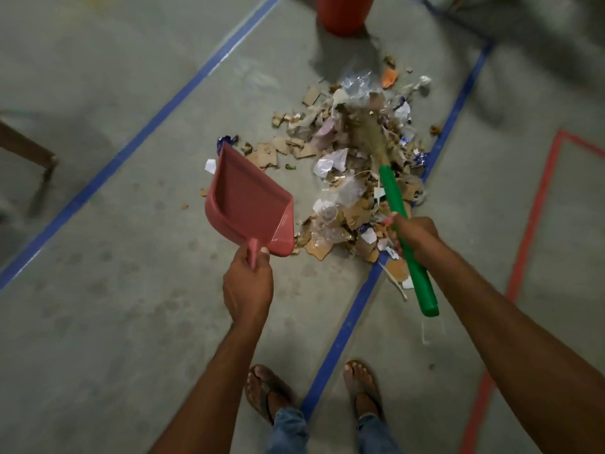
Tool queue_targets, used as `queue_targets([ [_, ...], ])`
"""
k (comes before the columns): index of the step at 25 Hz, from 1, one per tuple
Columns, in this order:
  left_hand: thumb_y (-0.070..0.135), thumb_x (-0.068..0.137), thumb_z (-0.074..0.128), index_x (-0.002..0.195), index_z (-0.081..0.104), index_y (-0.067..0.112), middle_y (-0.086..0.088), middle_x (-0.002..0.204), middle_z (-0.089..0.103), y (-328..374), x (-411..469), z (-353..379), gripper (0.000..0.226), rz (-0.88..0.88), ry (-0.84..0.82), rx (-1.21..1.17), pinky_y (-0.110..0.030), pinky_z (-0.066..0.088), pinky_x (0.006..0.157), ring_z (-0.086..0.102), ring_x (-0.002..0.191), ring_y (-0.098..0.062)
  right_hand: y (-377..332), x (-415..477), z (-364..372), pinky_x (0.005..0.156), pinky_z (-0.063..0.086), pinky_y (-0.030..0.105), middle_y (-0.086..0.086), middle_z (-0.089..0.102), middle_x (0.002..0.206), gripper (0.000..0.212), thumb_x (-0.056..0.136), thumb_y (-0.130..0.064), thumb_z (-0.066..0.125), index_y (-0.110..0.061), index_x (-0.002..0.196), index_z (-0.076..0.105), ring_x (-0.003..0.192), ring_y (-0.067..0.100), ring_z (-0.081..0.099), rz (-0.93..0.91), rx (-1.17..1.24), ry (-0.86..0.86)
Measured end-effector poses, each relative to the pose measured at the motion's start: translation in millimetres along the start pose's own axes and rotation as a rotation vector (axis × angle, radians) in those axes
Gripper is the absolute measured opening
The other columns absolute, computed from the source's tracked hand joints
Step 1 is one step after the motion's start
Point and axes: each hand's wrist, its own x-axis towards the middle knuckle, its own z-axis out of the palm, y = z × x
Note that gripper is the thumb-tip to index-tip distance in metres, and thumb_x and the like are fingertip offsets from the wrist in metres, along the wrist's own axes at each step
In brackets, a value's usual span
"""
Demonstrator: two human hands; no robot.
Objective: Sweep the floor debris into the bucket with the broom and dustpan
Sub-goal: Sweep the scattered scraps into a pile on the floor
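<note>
Debris (347, 178) question: am I anywhere near done, or is this basically the start? (op)

Basically the start, I'd say. Going left to right: your left hand (247, 283) is wrapped round the short handle of the pink dustpan (244, 198), thumb on top. The pan is empty, with its mouth aimed away from you at the left edge of the heap. Can't tell if its lip actually sits on the floor (131, 322). (reply)

And the rest? (op)

The whole mess of cardboard scraps, paper and clear plastic lies spread on the concrete between the pan and the blue tape line, with some bits over the line. The broom (397, 204) has its bristles buried in the far part of the heap, and your right hand (414, 239) grips the green handle about midway. The orange bucket (343, 14) stands beyond the heap at the top of the view. What's in it is hidden. So nothing is in the pan yet: you've got the gathering, scooping and dumping all left. (reply)
</note>
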Motion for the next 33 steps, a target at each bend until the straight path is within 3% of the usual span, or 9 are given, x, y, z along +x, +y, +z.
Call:
queue_targets([
  [4, 0.041, 0.102, 0.054, 0.120, 0.068, 0.023, 0.007, 0.094, 0.060, 9, -8, -3, 0.029, 0.017, -0.028, 0.029, -0.032, 0.040, 0.079, 0.057, 0.089, -0.019, 21, -70, -35, 0.042, 0.045, 0.029, 0.014, 0.062, 0.060, 0.039, 0.097, -0.041, 0.062, -0.004, 0.086, 0.064, 0.043, 0.024, 0.055, -0.097, -0.101, -0.067],
  [8, 0.040, 0.103, 0.054, 0.112, 0.068, 0.025, 0.012, 0.083, 0.058, 0, -14, -21, 0.023, -0.028, -0.026, 0.026, -0.031, 0.039, 0.075, 0.057, 0.083, -0.018, 71, -131, -18, 0.040, 0.045, 0.028, 0.009, 0.062, 0.063, 0.037, 0.099, -0.050, 0.055, -0.014, 0.093, 0.057, 0.044, 0.021, 0.056, -0.131, -0.159, -0.172],
  [11, 0.038, 0.101, 0.055, 0.112, 0.069, 0.022, 0.005, 0.086, 0.062, -28, -8, -41, 0.024, -0.106, 0.028, 0.058, -0.033, 0.040, 0.076, 0.057, 0.083, -0.021, 102, -168, 21, 0.044, 0.045, 0.031, 0.004, 0.060, 0.063, 0.045, 0.098, -0.057, 0.052, -0.014, 0.088, 0.056, 0.047, 0.017, 0.057, -0.167, -0.220, -0.300],
  [15, 0.037, 0.101, 0.056, 0.127, 0.067, 0.020, -0.013, 0.111, 0.072, -78, 7, -77, 0.033, -0.193, 0.143, 0.130, -0.041, 0.047, 0.086, 0.065, 0.105, -0.039, 117, -192, 104, 0.053, 0.044, 0.032, 0.001, 0.060, 0.070, 0.046, 0.096, -0.064, 0.048, -0.020, 0.083, 0.052, 0.060, 0.015, 0.060, -0.331, -0.463, -0.479],
  [20, 0.039, 0.101, 0.056, 0.133, 0.064, 0.020, -0.016, 0.118, 0.071, -129, 26, -111, 0.038, -0.274, 0.237, 0.167, -0.046, 0.049, 0.091, 0.064, 0.110, -0.040, 86, -191, 220, 0.063, 0.050, 0.036, 0.009, 0.066, 0.094, 0.047, 0.097, -0.062, 0.047, -0.015, 0.101, 0.054, 0.079, 0.026, 0.064, -0.407, -0.663, -0.636],
  [23, 0.038, 0.101, 0.057, 0.132, 0.065, 0.021, -0.015, 0.118, 0.071, -149, 43, -119, 0.037, -0.275, 0.247, 0.165, -0.045, 0.049, 0.091, 0.064, 0.110, -0.040, 59, -175, 270, 0.063, 0.055, 0.036, 0.011, 0.067, 0.096, 0.050, 0.097, -0.057, 0.052, -0.009, 0.110, 0.058, 0.075, 0.026, 0.066, -0.249, -0.655, -0.592],
  [26, 0.039, 0.100, 0.056, 0.128, 0.065, 0.021, -0.013, 0.115, 0.072, -152, 58, -118, 0.035, -0.258, 0.219, 0.183, -0.044, 0.048, 0.089, 0.064, 0.108, -0.039, 44, -162, 286, 0.062, 0.059, 0.037, 0.012, 0.069, 0.094, 0.050, 0.099, -0.052, 0.052, -0.005, 0.112, 0.062, 0.069, 0.027, 0.067, -0.020, -0.485, -0.429],
  [29, 0.039, 0.101, 0.056, 0.127, 0.066, 0.021, -0.011, 0.112, 0.072, -139, 65, -115, 0.033, -0.234, 0.184, 0.158, -0.041, 0.046, 0.085, 0.065, 0.107, -0.038, 35, -167, 258, 0.060, 0.058, 0.037, 0.010, 0.067, 0.095, 0.049, 0.100, -0.055, 0.045, -0.009, 0.111, 0.059, 0.072, 0.026, 0.067, -0.013, -0.331, -0.271],
  [33, 0.039, 0.101, 0.055, 0.124, 0.066, 0.020, -0.010, 0.108, 0.073, -118, 72, -114, 0.032, -0.224, 0.190, 0.137, -0.037, 0.044, 0.081, 0.067, 0.102, -0.035, 56, -213, 207, 0.060, 0.060, 0.046, 0.006, 0.066, 0.080, 0.043, 0.095, -0.067, 0.044, -0.026, 0.093, 0.055, 0.063, 0.024, 0.066, -0.103, -0.204, -0.337],
])
